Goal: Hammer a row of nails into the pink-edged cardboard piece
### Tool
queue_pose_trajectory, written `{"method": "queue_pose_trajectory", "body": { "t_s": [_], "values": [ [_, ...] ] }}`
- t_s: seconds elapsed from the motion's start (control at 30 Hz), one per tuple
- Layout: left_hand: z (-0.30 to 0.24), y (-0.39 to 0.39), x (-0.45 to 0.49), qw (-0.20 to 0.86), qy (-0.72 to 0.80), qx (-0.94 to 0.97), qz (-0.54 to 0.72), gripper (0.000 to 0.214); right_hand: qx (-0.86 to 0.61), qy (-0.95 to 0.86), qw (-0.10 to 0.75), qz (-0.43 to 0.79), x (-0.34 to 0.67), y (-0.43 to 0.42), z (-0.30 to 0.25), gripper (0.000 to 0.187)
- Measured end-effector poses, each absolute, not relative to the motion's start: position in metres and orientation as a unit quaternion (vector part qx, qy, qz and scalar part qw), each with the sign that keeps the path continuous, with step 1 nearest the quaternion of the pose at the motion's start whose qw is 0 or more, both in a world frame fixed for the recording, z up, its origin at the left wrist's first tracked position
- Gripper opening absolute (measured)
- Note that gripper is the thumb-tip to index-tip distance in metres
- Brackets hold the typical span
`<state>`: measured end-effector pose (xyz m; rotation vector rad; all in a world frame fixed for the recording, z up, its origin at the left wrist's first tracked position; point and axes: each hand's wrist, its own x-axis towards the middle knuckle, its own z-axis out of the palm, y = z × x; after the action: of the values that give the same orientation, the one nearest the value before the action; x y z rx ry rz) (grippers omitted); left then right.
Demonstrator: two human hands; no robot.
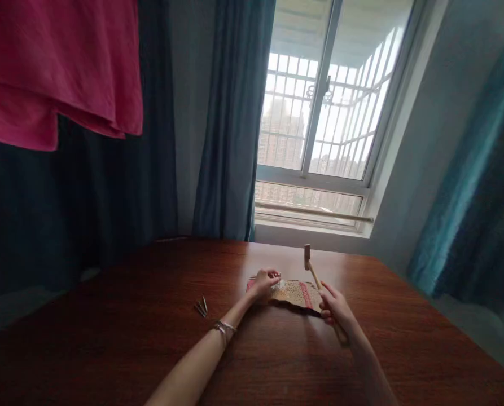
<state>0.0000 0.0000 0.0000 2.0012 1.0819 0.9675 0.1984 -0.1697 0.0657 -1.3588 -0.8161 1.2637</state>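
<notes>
Spotted board (292, 294) lies on the table (128, 321) between the left hand (265, 280) at nine o'clock, pinching something small, perhaps to steady it, and the right hand (335, 307) at four, fingers wrapped round a mallet (315, 274), seemingly for control.

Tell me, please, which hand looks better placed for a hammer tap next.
Probably the right hand: it holds the hammer, while the left hand is at the left end of the patterned piece.

Daylight from the partly blown-out window (315, 124) lays a pale glare at the far edge of the tabletop (277, 361). Its left edge is dim; fine detail looks soft.
</notes>
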Motion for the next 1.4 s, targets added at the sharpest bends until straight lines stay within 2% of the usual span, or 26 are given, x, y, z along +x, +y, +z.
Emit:
{"method": "queue_pose_trajectory", "body": {
  "t_s": [0.13, 0.27, 0.67, 1.4],
  "values": [
    [0.000, -0.002, 0.001, 0.325, 0.411, 0.764, 0.377, 0.026, -0.484, -0.336, 0.507, 0.629, 0.189, -0.174, 0.070, 0.053],
    [0.002, -0.005, 0.002, 0.331, 0.394, 0.766, 0.386, 0.023, -0.444, -0.333, 0.483, 0.677, 0.180, -0.181, 0.076, 0.060],
    [-0.005, 0.001, 0.003, 0.353, 0.371, 0.763, 0.394, 0.023, -0.445, -0.369, 0.478, 0.662, 0.177, -0.195, 0.081, 0.068],
    [-0.005, 0.002, 0.000, 0.361, 0.356, 0.762, 0.403, 0.024, -0.458, -0.395, 0.468, 0.644, 0.172, -0.201, 0.080, 0.069]
  ]
}}
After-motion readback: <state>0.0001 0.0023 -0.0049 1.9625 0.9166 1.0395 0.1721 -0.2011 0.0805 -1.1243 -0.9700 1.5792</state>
